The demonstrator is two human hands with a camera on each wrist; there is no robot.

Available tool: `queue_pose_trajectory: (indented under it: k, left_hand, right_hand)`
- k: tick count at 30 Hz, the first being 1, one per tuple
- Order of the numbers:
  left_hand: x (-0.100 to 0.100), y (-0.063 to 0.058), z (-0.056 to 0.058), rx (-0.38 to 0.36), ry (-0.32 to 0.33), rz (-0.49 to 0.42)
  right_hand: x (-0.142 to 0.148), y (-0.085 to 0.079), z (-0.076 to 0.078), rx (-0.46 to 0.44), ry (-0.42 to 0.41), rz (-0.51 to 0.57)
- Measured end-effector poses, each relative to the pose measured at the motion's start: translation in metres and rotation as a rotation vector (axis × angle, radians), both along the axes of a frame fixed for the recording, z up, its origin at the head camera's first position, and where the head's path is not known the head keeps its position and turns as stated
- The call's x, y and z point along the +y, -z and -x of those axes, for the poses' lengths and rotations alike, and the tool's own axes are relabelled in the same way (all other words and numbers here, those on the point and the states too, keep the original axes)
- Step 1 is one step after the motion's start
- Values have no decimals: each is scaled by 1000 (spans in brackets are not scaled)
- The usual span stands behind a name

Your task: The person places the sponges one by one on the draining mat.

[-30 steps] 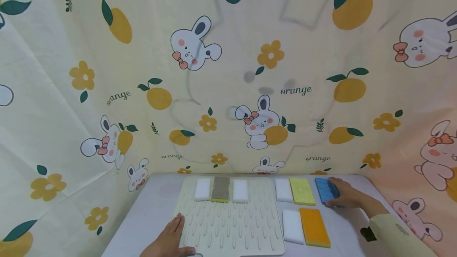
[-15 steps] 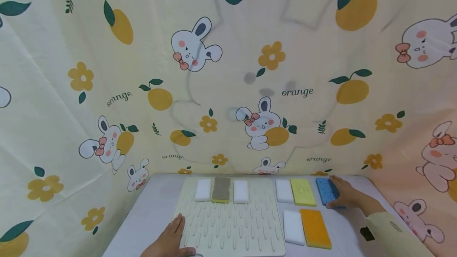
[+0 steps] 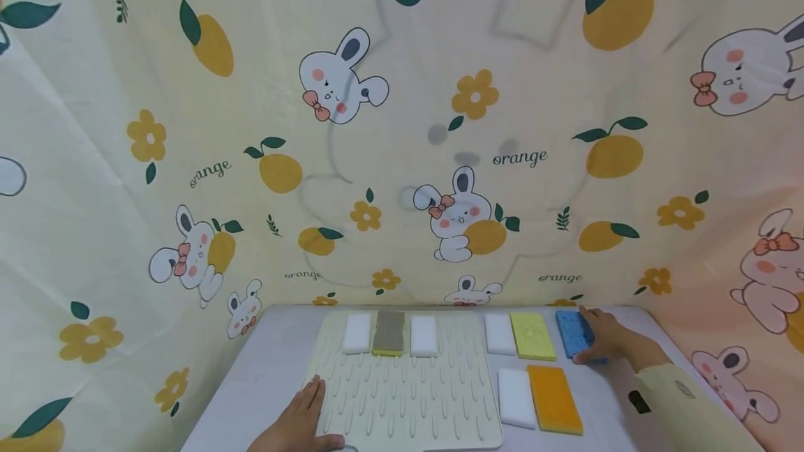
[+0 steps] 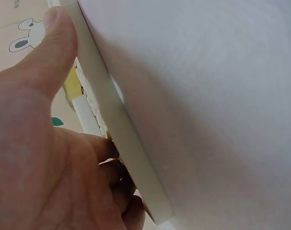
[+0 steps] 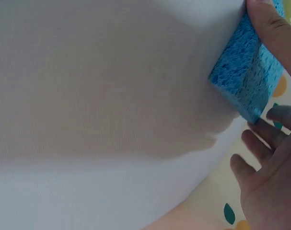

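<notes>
At the table's far right, my right hand (image 3: 606,340) holds a blue sponge (image 3: 573,335). The right wrist view shows my thumb on one side of the blue sponge (image 5: 246,72) and fingertips at its other end. My left hand (image 3: 295,418) lies with fairly straight fingers against the left edge of a cream ridged mat (image 3: 402,403). In the left wrist view, my thumb and fingers touch the rim of the mat (image 4: 131,153). Along the mat's back stand a white sponge (image 3: 357,334), a grey-topped yellow sponge (image 3: 389,333) and another white sponge (image 3: 423,337).
Right of the mat lie a white sponge (image 3: 499,334) beside a yellow sponge (image 3: 532,336), and nearer, a white sponge (image 3: 516,398) beside an orange sponge (image 3: 555,400). A small black object (image 3: 639,402) shows by my right sleeve. A printed curtain (image 3: 402,124) surrounds the white table (image 3: 251,375).
</notes>
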State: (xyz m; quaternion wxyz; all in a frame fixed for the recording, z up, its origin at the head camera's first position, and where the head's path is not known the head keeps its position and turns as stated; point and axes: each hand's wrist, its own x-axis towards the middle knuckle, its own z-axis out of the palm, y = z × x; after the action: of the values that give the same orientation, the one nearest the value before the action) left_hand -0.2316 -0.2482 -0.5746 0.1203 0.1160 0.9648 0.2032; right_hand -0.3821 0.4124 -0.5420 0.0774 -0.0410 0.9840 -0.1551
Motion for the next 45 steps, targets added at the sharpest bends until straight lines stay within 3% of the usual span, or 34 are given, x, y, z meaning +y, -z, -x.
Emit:
queue_pose_trajectory:
  k: [10,15,22,29,38,45]
  left_hand:
    - [-13,23,7,71,57,-65]
    - [-12,21,7,59,51,-66]
    - [-6,8,5,11,15,-46]
    - [-11,18,8,40,65,-47]
    - [4,-13,-4,-9,3,-6]
    - [6,-16,-7,-5,0,5]
  right_hand:
    - [3,3,-4,75,7,-13]
    - [8,9,-4,109,19,-18]
    - [13,14,-9,153,-19,-5]
    - [9,13,-12,116,-13,4]
    - [9,8,-16,141,-23,-5]
    - [-5,2,-22,149,-43,40]
